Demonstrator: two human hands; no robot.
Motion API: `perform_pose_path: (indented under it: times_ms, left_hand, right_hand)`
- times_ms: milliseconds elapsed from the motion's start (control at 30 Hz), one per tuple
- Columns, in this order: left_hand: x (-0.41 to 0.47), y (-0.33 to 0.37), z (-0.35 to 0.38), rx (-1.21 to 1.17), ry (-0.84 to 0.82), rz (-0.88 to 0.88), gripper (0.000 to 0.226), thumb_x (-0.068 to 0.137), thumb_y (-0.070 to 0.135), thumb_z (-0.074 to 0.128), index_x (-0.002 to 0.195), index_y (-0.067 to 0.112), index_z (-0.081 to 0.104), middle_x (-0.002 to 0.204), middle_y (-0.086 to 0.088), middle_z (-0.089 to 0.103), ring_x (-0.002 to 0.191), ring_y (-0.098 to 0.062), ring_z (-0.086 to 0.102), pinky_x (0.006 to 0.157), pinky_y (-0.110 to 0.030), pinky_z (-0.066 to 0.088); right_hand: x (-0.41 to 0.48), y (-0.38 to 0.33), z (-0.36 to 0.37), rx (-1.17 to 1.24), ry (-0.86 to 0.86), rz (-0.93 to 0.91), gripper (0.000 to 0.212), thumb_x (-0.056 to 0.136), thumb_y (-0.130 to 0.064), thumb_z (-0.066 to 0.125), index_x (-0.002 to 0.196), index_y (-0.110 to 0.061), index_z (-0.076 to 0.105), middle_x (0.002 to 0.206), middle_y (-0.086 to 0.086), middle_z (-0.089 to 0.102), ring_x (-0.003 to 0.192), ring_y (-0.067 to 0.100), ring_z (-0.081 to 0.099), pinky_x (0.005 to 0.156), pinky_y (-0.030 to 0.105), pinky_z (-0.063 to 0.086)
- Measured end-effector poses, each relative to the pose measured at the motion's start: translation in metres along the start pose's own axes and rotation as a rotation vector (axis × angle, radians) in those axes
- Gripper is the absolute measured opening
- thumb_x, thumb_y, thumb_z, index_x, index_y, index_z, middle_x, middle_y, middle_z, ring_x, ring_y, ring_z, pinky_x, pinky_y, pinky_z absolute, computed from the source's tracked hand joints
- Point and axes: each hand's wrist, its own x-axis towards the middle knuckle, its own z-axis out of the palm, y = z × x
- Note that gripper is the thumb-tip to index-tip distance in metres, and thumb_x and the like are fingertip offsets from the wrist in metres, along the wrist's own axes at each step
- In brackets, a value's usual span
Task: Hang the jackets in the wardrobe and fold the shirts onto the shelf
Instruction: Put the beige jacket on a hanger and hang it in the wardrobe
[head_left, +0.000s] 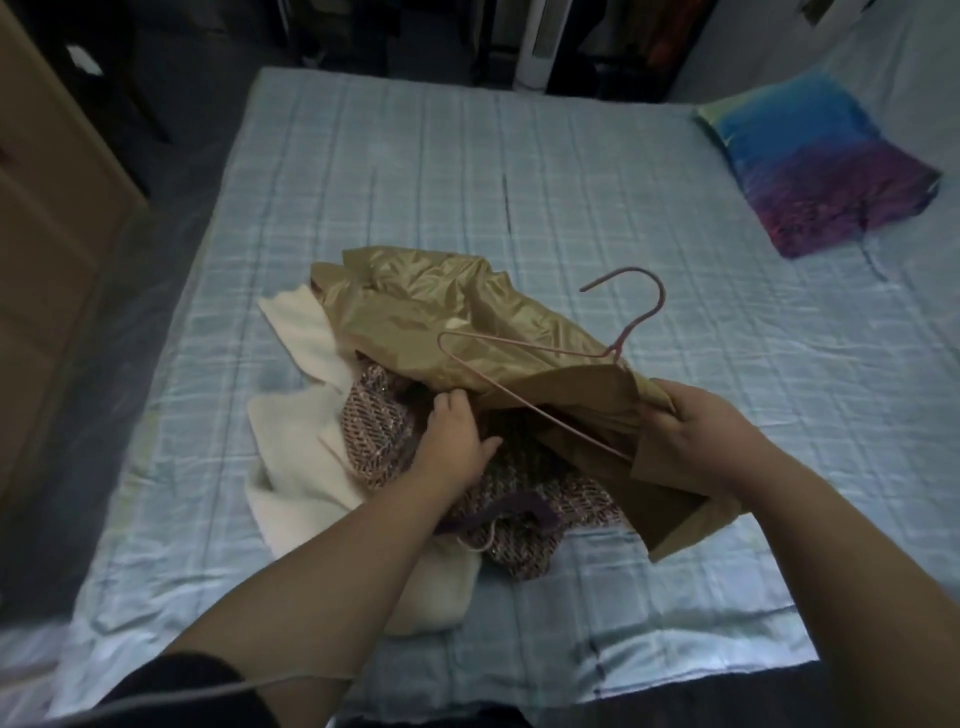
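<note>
The gold jacket (457, 312) lies heaped over a cream top (301, 431) and a pink tweed piece (379, 415) near the bed's (415, 182) front edge, with a pink wire hanger (622, 345) partly inside it. The right hand (696, 431) clutches its fabric, and the left hand (457, 441) has its fingers curled, pinching the jacket's edge.

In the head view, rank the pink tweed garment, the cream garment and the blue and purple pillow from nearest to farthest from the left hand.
From the left hand:
1. The pink tweed garment, directly beneath it.
2. The cream garment, just to its left.
3. The blue and purple pillow, far away on the right side.
</note>
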Motion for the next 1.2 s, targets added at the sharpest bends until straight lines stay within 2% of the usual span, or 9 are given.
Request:
perform_pose_path:
  times_ms: [133, 233, 400, 533, 667, 733, 833, 933, 1200]
  left_hand:
    - [0.007, 0.020, 0.011, 0.046, 0.189, -0.018, 0.077, 0.072, 0.037, 0.083, 0.125, 0.009, 0.034, 0.130, -0.015, 0.037, 0.119, -0.039, 0.047, 0.097, -0.049, 0.046]
    - [0.013, 0.032, 0.014, 0.165, 0.229, -0.007, 0.072, 0.074, 0.034, 0.078, 0.129, 0.009, 0.040, 0.132, -0.014, 0.043, 0.121, -0.037, 0.046, 0.093, -0.049, 0.043]
    - [0.025, 0.045, 0.017, 0.117, 0.193, 0.171, 0.034, 0.084, 0.026, 0.058, 0.114, 0.011, 0.060, 0.112, -0.016, 0.060, 0.112, -0.038, 0.052, 0.092, -0.046, 0.041]
    - [0.033, 0.049, -0.008, -0.167, 0.072, 0.094, 0.041, 0.092, 0.016, 0.051, 0.132, 0.014, 0.054, 0.118, -0.022, 0.065, 0.113, -0.041, 0.058, 0.095, -0.039, 0.046]
    - [0.042, 0.060, -0.042, -0.136, 0.018, 0.141, 0.051, 0.094, 0.009, 0.048, 0.144, 0.022, 0.044, 0.130, -0.019, 0.059, 0.121, -0.038, 0.054, 0.099, -0.036, 0.044]
    - [0.048, 0.069, -0.065, -0.148, -0.008, 0.219, 0.043, 0.097, 0.011, 0.047, 0.139, 0.022, 0.047, 0.124, -0.012, 0.062, 0.115, -0.030, 0.058, 0.094, -0.032, 0.047]
    - [0.053, 0.085, -0.105, -0.134, -0.035, 0.341, 0.017, 0.100, 0.015, 0.053, 0.112, 0.024, 0.059, 0.090, 0.011, 0.063, 0.089, -0.016, 0.058, 0.070, -0.012, 0.040]
    - [0.052, 0.103, -0.144, -0.074, -0.063, 0.396, 0.015, 0.101, 0.019, 0.054, 0.097, 0.033, 0.058, 0.081, 0.015, 0.064, 0.077, -0.002, 0.060, 0.065, -0.005, 0.037]
    - [0.044, 0.150, -0.213, -0.066, -0.069, 0.409, 0.008, 0.098, 0.028, 0.060, 0.091, 0.029, 0.064, 0.088, -0.001, 0.071, 0.078, -0.014, 0.062, 0.068, -0.017, 0.046]
  right_hand:
    - [-0.019, 0.017, -0.006, 0.068, -0.011, 0.039, 0.015, 0.100, -0.025, 0.052, 0.106, -0.028, 0.066, 0.095, -0.009, 0.069, 0.087, 0.009, 0.061, 0.067, 0.015, 0.041]
    - [-0.035, 0.027, -0.005, 0.142, -0.029, 0.081, 0.015, 0.100, -0.022, 0.053, 0.102, -0.029, 0.066, 0.091, -0.017, 0.068, 0.084, -0.015, 0.058, 0.067, 0.005, 0.039]
    - [-0.050, 0.044, -0.003, 0.200, -0.030, 0.144, 0.014, 0.100, -0.027, 0.053, 0.105, -0.037, 0.063, 0.095, -0.019, 0.066, 0.087, -0.007, 0.058, 0.069, 0.009, 0.040]
    - [-0.054, 0.045, -0.006, 0.254, -0.013, 0.181, 0.012, 0.100, -0.034, 0.052, 0.096, -0.044, 0.057, 0.092, -0.021, 0.061, 0.084, -0.008, 0.054, 0.067, 0.012, 0.035]
    - [-0.058, 0.038, -0.019, 0.357, 0.047, 0.155, 0.020, 0.102, -0.033, 0.048, 0.097, -0.051, 0.053, 0.095, -0.025, 0.059, 0.086, -0.008, 0.053, 0.071, 0.010, 0.034]
    - [-0.060, 0.040, -0.030, 0.364, 0.044, 0.141, 0.027, 0.102, -0.028, 0.047, 0.100, -0.055, 0.051, 0.098, -0.029, 0.057, 0.090, -0.010, 0.052, 0.075, 0.008, 0.035]
    - [-0.060, 0.041, -0.043, 0.298, 0.007, 0.110, 0.040, 0.102, -0.018, 0.048, 0.101, -0.057, 0.052, 0.100, -0.035, 0.056, 0.094, -0.012, 0.053, 0.077, 0.003, 0.036]
    - [-0.052, 0.034, -0.054, 0.232, -0.064, 0.112, 0.031, 0.103, -0.022, 0.046, 0.097, -0.052, 0.050, 0.094, -0.033, 0.052, 0.086, -0.009, 0.050, 0.071, 0.000, 0.035]
    - [-0.023, 0.022, -0.083, -0.116, -0.225, 0.071, 0.024, 0.100, -0.030, 0.049, 0.113, -0.044, 0.063, 0.111, -0.018, 0.064, 0.102, 0.009, 0.059, 0.085, 0.030, 0.042]
